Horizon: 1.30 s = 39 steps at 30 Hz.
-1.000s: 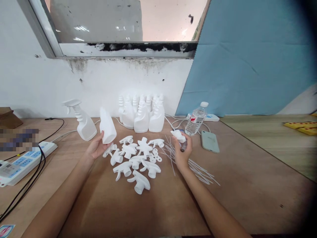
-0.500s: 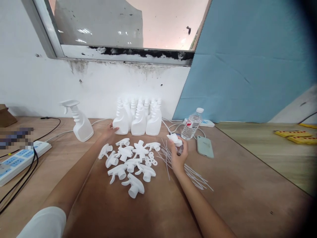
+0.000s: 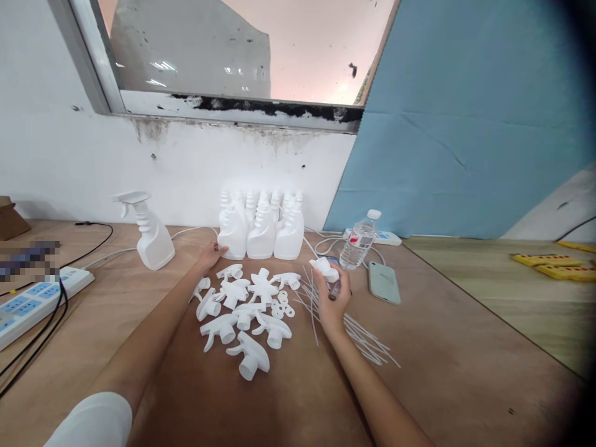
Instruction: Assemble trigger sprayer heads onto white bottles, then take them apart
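My left hand (image 3: 213,253) has its fingertips against the lower left side of a white spray bottle (image 3: 233,234), the front left one in a tight group of capless bottles. The fingers look extended and do not wrap round it. In my right hand (image 3: 334,303), a white trigger spray head (image 3: 325,270) is held between thumb and fingers. A dark object (image 3: 334,289) shows at that palm; what it is I cannot make out. Between my arms lies a pile of loose trigger heads (image 3: 249,355), with small white rings (image 3: 282,305) at its right. Thin white tubes (image 3: 365,338) lie beside my right wrist.
A bottle with its trigger head fitted (image 3: 153,239) stands at left, near a power strip (image 3: 44,304) and black cables. On the right are a clear water bottle (image 3: 358,242), a pale green phone (image 3: 384,282) and another power strip (image 3: 386,238). The wall (image 3: 186,167) bounds the table behind.
The front left bottle has shifted slightly right, closer to its neighbour, and my left fingers now reach less far round it. My right hand still holds the trigger head. The view has tilted slightly.
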Motion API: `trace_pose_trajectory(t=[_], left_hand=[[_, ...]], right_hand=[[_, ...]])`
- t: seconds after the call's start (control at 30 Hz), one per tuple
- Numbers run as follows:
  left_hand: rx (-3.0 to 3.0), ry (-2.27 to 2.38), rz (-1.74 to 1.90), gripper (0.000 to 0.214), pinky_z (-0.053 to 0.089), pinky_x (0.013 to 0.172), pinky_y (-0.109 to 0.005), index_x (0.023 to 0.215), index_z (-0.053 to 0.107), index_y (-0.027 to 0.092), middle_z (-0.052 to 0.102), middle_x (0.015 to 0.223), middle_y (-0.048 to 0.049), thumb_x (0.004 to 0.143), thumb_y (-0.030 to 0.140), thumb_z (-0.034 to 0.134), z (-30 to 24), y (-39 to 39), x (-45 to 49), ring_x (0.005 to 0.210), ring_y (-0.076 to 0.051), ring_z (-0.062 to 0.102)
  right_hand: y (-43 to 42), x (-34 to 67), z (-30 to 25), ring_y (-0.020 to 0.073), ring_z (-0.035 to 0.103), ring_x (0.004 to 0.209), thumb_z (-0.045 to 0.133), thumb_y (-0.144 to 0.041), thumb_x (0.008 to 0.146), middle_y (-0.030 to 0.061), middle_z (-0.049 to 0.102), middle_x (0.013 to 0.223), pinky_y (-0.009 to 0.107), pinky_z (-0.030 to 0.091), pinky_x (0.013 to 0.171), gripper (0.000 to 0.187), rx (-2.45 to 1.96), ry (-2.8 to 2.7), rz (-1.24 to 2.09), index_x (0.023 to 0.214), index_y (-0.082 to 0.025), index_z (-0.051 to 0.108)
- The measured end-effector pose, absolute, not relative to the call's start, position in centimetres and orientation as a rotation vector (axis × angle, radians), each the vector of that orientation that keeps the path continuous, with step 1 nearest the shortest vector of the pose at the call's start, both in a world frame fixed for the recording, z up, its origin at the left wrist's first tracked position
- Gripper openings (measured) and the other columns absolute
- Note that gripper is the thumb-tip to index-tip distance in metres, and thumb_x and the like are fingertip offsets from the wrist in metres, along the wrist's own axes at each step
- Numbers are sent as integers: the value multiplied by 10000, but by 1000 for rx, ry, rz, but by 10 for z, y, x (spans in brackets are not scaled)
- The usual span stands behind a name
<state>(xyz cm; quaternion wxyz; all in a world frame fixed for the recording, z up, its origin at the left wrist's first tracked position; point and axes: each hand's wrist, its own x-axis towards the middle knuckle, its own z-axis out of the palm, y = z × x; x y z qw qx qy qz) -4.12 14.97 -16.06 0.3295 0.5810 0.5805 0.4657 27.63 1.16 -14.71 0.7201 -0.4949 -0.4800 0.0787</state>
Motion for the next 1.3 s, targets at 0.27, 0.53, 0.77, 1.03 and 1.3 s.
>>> trace_pose_trajectory(t=[0.27, 0.53, 0.77, 1.03, 1.3], left_hand=[[1441, 1687, 1422, 361, 456, 948, -378, 1102, 581, 123, 609, 1199, -149, 758, 226, 611, -138, 120, -33, 1126, -264, 571], [1682, 979, 1061, 307, 519, 830, -329, 1157, 583, 227, 610, 1178, -86, 890, 377, 566, -124, -31, 24, 975, -207, 631], [1558, 593, 1013, 776, 484, 970, -412, 1489, 272, 297, 392, 1469, -138, 834, 460, 654, -152, -74, 41, 1242, -294, 505], [1449, 885, 1114, 516, 525, 795, -340, 1380, 472, 227, 630, 1142, -98, 916, 443, 532, -152, -58, 25, 926, -213, 607], [1768, 854, 1026, 468, 424, 975, -377, 1355, 504, 205, 587, 1266, -101, 955, 438, 436, -152, -57, 15, 1082, -249, 557]], right_hand=[[11, 273, -151, 190, 613, 938, 671, -336, 806, 87, 635, 1049, 351, 489, 868, 348, -1101, -1053, 181, 1094, -161, 583], [-18, 253, -151, 249, 656, 1081, 700, -137, 751, 150, 640, 1232, 354, 568, 765, 481, -808, -1575, -164, 1150, -234, 448], [-40, 223, -152, 256, 605, 1187, 653, -192, 813, 132, 539, 1392, 415, 578, 866, 618, -529, -2011, -156, 1349, -271, 353], [-39, 226, -145, 240, 644, 997, 568, -43, 788, 114, 670, 1228, 448, 494, 834, 480, -574, -2048, -400, 1247, -176, 529], [-34, 227, -141, 225, 658, 955, 551, -82, 855, 87, 718, 1068, 475, 477, 932, 367, -586, -2131, -377, 1199, -211, 560]])
